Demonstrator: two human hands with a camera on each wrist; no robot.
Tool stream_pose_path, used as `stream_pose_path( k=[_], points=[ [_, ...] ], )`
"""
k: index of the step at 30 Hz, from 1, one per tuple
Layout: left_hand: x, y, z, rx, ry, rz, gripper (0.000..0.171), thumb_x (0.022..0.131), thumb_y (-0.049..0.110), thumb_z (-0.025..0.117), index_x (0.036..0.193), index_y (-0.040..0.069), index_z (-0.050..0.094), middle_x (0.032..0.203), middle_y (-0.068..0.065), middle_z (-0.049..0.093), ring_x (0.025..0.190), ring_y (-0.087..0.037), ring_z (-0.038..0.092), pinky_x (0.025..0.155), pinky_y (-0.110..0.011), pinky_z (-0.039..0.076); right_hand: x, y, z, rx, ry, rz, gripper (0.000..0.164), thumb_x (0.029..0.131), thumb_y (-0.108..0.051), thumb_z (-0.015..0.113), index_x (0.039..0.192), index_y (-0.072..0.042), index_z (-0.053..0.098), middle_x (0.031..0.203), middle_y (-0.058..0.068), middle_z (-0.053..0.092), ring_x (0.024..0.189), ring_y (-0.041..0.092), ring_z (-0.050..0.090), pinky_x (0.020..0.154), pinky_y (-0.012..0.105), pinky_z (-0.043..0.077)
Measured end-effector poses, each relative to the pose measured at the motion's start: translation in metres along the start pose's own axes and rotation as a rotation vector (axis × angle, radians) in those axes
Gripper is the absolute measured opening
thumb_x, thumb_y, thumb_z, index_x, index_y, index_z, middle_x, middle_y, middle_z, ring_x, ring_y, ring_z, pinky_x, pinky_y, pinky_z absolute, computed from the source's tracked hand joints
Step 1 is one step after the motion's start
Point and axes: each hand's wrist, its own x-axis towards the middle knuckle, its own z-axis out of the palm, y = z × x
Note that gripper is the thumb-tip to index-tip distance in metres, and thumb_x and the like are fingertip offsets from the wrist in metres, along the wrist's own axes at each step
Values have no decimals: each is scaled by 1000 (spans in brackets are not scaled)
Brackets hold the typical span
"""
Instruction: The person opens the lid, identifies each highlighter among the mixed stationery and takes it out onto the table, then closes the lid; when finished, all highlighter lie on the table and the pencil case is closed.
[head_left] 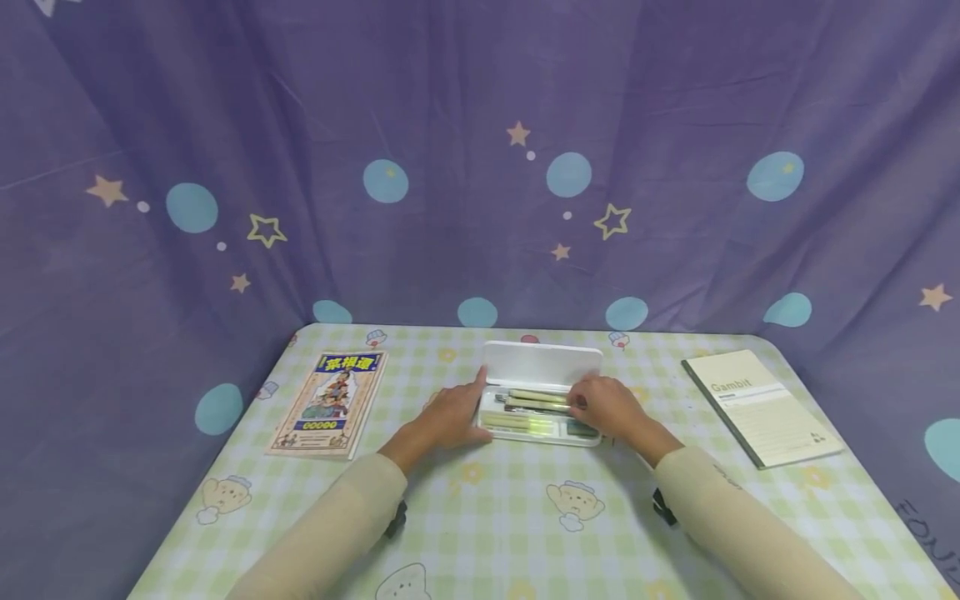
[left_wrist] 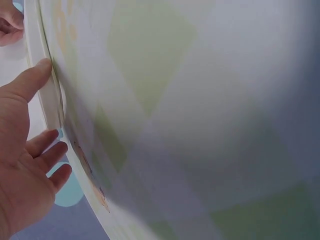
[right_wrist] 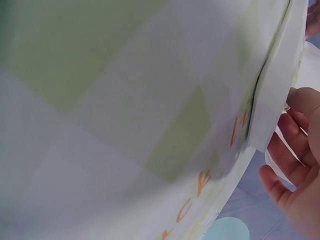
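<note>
A white pencil case lies with its lid raised, holding several pens in its back part. Pale yellow-green sticks lie along its front part, beside a dark piece at the right. My left hand rests against the case's left end, thumb at the front corner and forefinger up by the lid. In the left wrist view the fingers of that hand are nearly straight. With thumb and forefinger, my right hand pinches a pen's right end inside the case; in the right wrist view its other fingers are loosely bent.
On the left of the checked tablecloth lies a book with an illustrated cover. A cream notebook marked Gambit lies on the right. Behind the table hangs a purple curtain with stars and blue dots.
</note>
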Motion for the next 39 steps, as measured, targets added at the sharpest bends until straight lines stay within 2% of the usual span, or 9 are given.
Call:
stream_pose_path(
  k=[4,9,13,24,31,39],
  points=[
    [0,1,1,1,-5,-8,121,80,47,85,163,-1,10,147,-20,56,131,-35,60,106,-50,49,-1,1,-4,-1,-14,2,13,85,-22,79,97,-17,79,82,-5,72,72,11,63,74,37,55],
    [1,1,2,7,3,-14,122,79,47,85,163,0,11,148,-19,56,131,-35,60,105,-49,50,-3,2,-9,-8,-34,-62,23,87,-20,79,109,-16,80,85,-3,70,69,8,56,71,34,53],
    [1,2,2,5,5,-19,122,79,46,86,163,1,10,148,-20,56,131,-35,60,104,-50,50,-5,5,-12,-15,-10,-108,20,87,-18,78,107,-17,81,89,-2,70,68,7,53,68,31,51],
    [1,0,4,8,0,-35,124,77,48,86,163,3,9,148,-19,57,129,-35,61,104,-50,50,-12,12,-21,80,35,-84,19,89,-17,74,107,-16,81,89,-3,70,75,8,60,72,32,53],
    [0,0,4,7,-10,-45,125,77,49,85,163,2,8,146,-19,58,128,-35,61,103,-51,49,-22,19,-23,130,105,-123,19,88,-11,76,106,-13,81,82,-4,69,73,11,64,67,29,53],
    [0,1,4,18,1,-39,125,77,49,85,163,2,8,146,-18,58,128,-34,62,102,-50,50,-33,29,-28,162,136,-106,20,87,-9,76,106,-13,80,82,-6,68,73,8,63,66,28,53]
  ],
)
